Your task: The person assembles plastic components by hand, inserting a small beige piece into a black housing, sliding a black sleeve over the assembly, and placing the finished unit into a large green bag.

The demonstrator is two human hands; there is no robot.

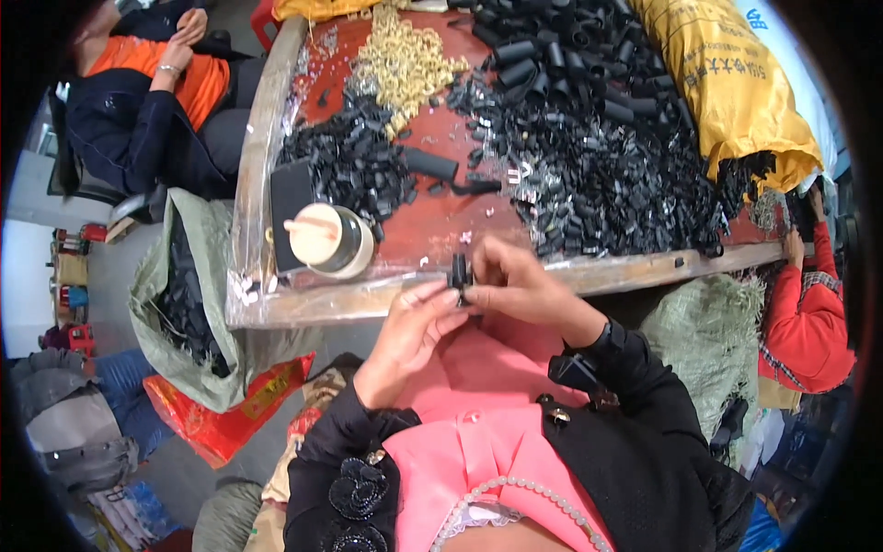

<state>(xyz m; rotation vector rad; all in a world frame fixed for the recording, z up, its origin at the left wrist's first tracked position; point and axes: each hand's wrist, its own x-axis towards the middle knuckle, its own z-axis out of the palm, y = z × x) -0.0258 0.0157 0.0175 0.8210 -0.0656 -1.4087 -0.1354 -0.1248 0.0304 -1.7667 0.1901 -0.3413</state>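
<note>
Black piece (pixel 459 268), small, sits btwn both hands at the table's (pixel 625 273) near edge. Long axis approx. fore-aft, pointing away from the body. L hand (pixel 414 329) pinches its near end, thumb vs. fingers; R hand (pixel 517 281) is curled at its R side, thumb touching low down, but can't tell if that's a full pinch. Neither's clearly nearer.

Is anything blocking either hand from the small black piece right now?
Nothing visible: the left hand and right hand meet at the small black piece, over the wooden table edge. The lidded jar stands off to the left, not between them.
</note>
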